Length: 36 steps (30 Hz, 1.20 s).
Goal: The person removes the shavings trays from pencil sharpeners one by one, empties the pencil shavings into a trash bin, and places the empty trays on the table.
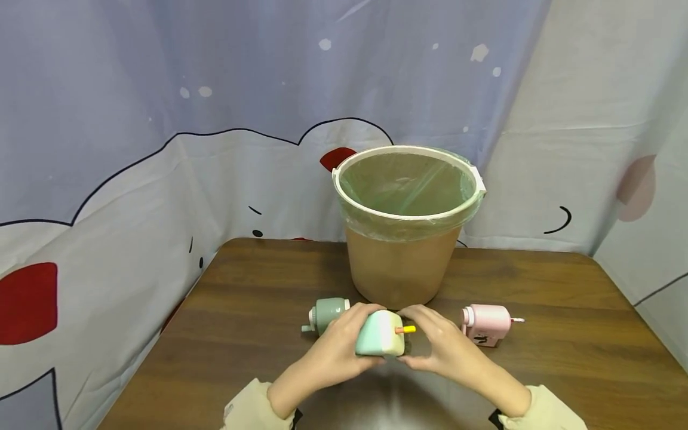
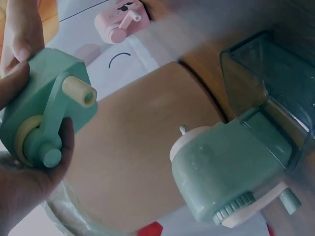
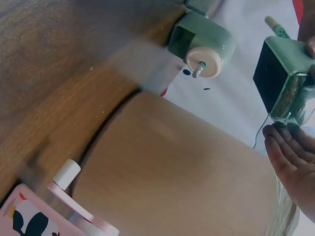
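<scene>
Over the table, both hands hold a mint-green crank pencil sharpener (image 1: 376,334). My left hand (image 1: 344,343) grips its body, with the crank (image 2: 54,108) facing the left wrist camera. My right hand (image 1: 443,340) is at its other end, thumb below and fingers above. The right wrist view shows right fingertips (image 3: 283,135) at the clear shavings drawer (image 3: 290,101), which has shavings inside. An orange-and-yellow stick (image 1: 407,329) pokes out of the front. To the left, a darker green pencil sharpener (image 2: 216,167) stands with its clear drawer (image 2: 266,78) out beside it.
Behind the hands stands a tan bin (image 1: 400,263) lined with a clear bag. A pink crank pencil sharpener (image 1: 488,322) is on the right of the wooden table (image 1: 258,286). A printed curtain (image 1: 258,71) hangs along the back and sides.
</scene>
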Motion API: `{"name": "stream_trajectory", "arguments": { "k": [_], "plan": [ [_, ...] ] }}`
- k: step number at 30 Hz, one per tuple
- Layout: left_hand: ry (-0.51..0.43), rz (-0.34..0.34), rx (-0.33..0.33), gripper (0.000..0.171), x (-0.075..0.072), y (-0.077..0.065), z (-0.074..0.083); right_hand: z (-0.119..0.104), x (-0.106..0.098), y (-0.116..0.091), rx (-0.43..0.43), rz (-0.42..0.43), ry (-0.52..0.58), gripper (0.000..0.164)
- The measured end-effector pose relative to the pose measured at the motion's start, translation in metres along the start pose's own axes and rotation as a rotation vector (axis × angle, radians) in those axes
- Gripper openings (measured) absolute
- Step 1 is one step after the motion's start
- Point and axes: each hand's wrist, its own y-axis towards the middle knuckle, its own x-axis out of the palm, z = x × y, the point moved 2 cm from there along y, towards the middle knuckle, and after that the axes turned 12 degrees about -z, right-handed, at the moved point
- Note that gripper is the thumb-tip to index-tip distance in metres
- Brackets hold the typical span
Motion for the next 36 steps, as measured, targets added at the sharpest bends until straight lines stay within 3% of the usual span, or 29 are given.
{"name": "stream_trajectory", "arguments": {
  "k": [5,13,20,28,36],
  "plan": [
    [0.081,-0.044,0.107,0.073,-0.002,-0.001,0.002,-0.004,0.002,-0.001,-0.048,-0.044,-0.023,0.062],
    [-0.006,0.018,-0.010,0.071,-0.002,-0.002,0.007,-0.001,-0.001,-0.001,-0.031,0.016,-0.068,0.063],
    [0.106,-0.024,0.090,0.073,-0.006,0.000,0.006,0.003,-0.001,-0.003,-0.121,0.035,-0.081,0.063],
    [0.043,-0.026,-0.006,0.071,-0.007,0.002,0.005,0.007,0.002,-0.001,-0.077,0.043,-0.022,0.063],
    [0.112,-0.070,0.070,0.074,-0.009,0.002,0.001,0.008,0.006,-0.005,-0.113,0.059,0.018,0.064]
  ]
}}
